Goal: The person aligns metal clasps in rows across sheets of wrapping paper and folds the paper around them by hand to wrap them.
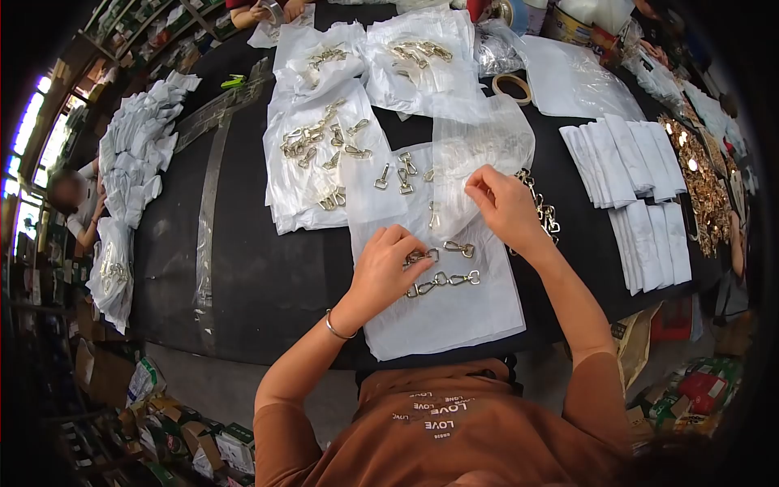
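My left hand (pixel 390 269) is closed on a metal snap hook (pixel 415 257) low over a white sheet (pixel 454 321). My right hand (pixel 501 201) pinches the edge of a thin translucent bag (pixel 479 142), which covers part of the sheet and some hooks. Near my left hand, a row of snap hooks (pixel 442 280) and a single hook (pixel 460 248) lie on the sheet. Further up the same sheet are several more hooks (pixel 405 172). A chain-like line of darker hooks (pixel 545 213) runs beside my right wrist on the black table.
White bags with hooks (pixel 324 146) lie ahead on the black table (pixel 170 268). Folded white bags (pixel 621 162) and a gold metal pile (pixel 694 178) are at the right. A tape roll (pixel 511 89) lies beyond. Other people stand around the table.
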A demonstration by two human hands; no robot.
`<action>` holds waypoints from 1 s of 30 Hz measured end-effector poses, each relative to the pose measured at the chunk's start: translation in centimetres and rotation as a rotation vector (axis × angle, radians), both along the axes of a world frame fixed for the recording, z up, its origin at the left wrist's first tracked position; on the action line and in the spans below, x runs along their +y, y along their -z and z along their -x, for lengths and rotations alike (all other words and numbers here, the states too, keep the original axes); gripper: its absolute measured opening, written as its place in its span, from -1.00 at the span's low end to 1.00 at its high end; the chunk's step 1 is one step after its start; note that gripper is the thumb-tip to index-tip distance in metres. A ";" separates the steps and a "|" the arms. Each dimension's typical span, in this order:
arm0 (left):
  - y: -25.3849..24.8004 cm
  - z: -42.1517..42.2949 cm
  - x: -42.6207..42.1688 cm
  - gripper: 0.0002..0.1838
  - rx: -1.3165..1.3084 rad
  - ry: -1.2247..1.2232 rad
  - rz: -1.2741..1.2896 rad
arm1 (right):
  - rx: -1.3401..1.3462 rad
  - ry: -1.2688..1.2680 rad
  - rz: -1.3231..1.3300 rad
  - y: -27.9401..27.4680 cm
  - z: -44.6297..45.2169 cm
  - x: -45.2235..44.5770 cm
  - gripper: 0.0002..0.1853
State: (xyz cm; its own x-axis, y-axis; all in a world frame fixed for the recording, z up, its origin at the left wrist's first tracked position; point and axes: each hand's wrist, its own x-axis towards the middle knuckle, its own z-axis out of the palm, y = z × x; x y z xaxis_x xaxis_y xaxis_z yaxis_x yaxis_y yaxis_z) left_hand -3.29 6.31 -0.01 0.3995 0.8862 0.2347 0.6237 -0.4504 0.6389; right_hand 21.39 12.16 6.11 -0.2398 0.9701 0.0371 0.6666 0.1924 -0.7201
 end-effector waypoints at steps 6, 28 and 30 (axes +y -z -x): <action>-0.9 -2.1 2.7 -0.82 -0.048 -0.128 -0.083 | -0.238 -0.361 -0.167 2.3 -0.2 -3.1 -0.89; -1.0 -2.7 4.7 -0.82 0.191 -0.107 0.008 | -0.078 -0.060 -0.395 6.7 -0.1 3.1 -0.93; -0.7 -1.4 5.1 -0.81 0.125 -0.070 -0.079 | -0.057 -0.067 -0.451 7.1 0.1 3.6 -0.94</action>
State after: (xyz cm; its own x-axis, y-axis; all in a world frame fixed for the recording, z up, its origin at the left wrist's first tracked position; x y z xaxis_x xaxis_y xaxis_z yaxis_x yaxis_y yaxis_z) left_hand -1.89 11.44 0.72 0.3677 0.8937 0.2571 0.7277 -0.4487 0.5187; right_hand 21.29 15.79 -0.95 -0.3149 0.8424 0.4373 0.6782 0.5220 -0.5173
